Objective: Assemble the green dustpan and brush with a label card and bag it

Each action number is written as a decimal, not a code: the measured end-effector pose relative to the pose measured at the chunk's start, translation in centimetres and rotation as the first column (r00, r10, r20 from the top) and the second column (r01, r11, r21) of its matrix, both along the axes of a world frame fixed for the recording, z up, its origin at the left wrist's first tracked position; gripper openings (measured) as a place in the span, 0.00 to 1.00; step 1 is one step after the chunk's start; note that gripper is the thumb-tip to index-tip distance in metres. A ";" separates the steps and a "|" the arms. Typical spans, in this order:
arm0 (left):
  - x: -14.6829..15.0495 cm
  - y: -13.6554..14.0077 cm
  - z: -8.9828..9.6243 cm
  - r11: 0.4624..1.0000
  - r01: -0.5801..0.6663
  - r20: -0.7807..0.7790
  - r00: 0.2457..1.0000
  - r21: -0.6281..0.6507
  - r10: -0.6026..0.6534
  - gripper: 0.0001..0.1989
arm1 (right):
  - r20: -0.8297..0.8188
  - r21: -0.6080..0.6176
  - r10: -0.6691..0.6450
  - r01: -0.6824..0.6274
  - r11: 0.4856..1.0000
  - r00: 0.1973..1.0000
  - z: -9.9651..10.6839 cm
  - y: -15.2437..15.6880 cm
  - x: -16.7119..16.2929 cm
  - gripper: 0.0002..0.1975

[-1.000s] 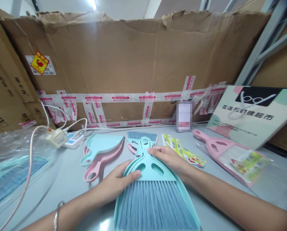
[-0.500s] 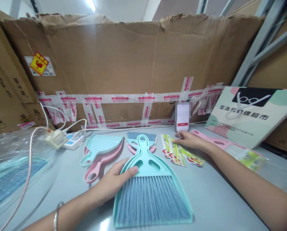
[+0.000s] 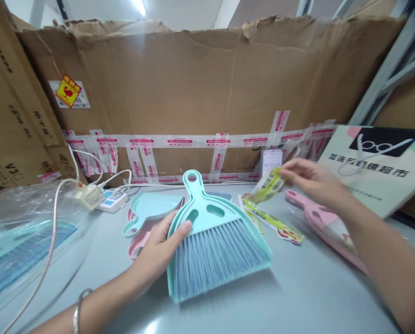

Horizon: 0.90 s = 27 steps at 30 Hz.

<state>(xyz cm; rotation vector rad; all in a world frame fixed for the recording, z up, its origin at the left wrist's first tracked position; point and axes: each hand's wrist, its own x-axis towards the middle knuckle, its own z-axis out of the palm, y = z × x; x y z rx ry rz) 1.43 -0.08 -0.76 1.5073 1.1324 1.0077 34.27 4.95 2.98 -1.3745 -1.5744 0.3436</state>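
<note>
My left hand grips the left rim of a teal dustpan with a blue-bristled brush nested in it, tilted up off the grey table. My right hand is raised at the right and pinches a yellow-green paper label card by its end. Under it, more label cards lie flat on the table. A pink brush and dustpan set lies beneath my right forearm.
Teal and pink dustpans are stacked behind my left hand. A power strip with cables and clear bags with blue brushes lie at left. A phone leans on the taped cardboard wall; a printed board stands at right.
My right hand left the dustpan handle, reached to the label cards and lifted one. My left hand tilted the teal dustpan up and turned it to the left.
</note>
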 end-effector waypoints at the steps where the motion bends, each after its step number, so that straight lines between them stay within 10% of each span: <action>1: 0.0 0.1 0.0 1.000 -0.027 -0.002 1.000 0.014 0.027 0.25 | -0.049 0.126 -0.064 0.070 0.990 0.997 1.0 -0.8 -0.2 0.20; 5: 0.0 0.5 -0.5 0.994 -0.101 -0.013 0.995 0.030 0.101 0.24 | -0.283 0.410 -0.108 0.222 0.884 0.953 3.2 -3.6 -1.3 0.18; 9: 0.2 0.5 -0.9 0.993 -0.112 0.046 0.992 -0.034 0.114 0.23 | -0.576 0.165 0.231 -0.166 0.972 0.784 3.0 -5.1 -4.6 0.21; 13: 0.4 0.4 -0.9 0.992 -0.096 0.141 0.984 -0.078 0.106 0.24 | -0.723 -0.131 0.315 -0.571 0.811 0.614 0.9 -5.4 -9.2 0.22; 16: 0.4 0.3 -0.8 0.987 -0.109 0.174 0.976 -0.117 0.129 0.26 | -0.719 -0.269 0.253 -0.595 0.757 0.647 -1.1 -4.9 -11.5 0.21; 27: 0.4 0.4 -1.2 0.989 -0.057 0.357 0.928 -0.138 0.103 0.27 | -0.621 -0.254 0.181 -0.414 0.874 0.762 -3.0 -4.5 -12.3 0.20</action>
